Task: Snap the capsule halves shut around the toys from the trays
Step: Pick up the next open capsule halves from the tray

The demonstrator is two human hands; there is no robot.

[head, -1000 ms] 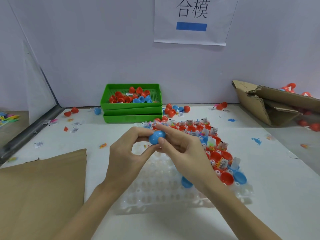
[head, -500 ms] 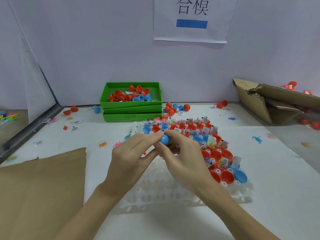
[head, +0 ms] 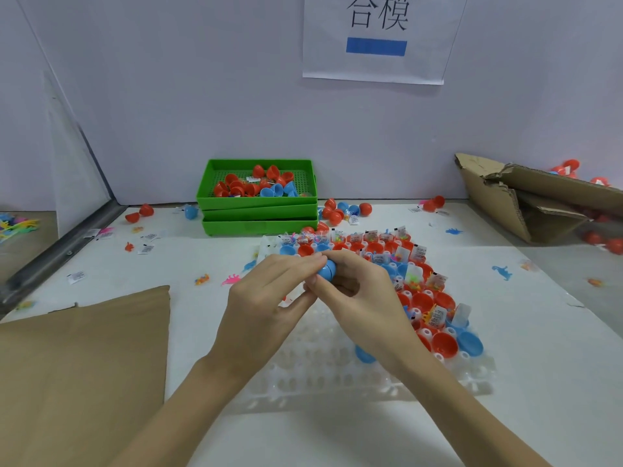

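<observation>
White table (head: 505, 416) | grey wall (head: 168, 96) | cardboard sheet (head: 77, 365) front-left | green trays (head: 258, 210) rear

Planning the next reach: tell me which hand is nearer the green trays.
Left. The left hand sits below the green trays, while the right hand lies further right; both pinch the blue capsule.

This looks like a small toy-assembly workstation. A white table (head: 337, 433) stands against a plain wall bearing a printed sign (head: 374, 38), with stacked green trays (head: 258, 210) of capsule halves, a torn cardboard box (head: 526, 203), and loose toys scattered about.
</observation>
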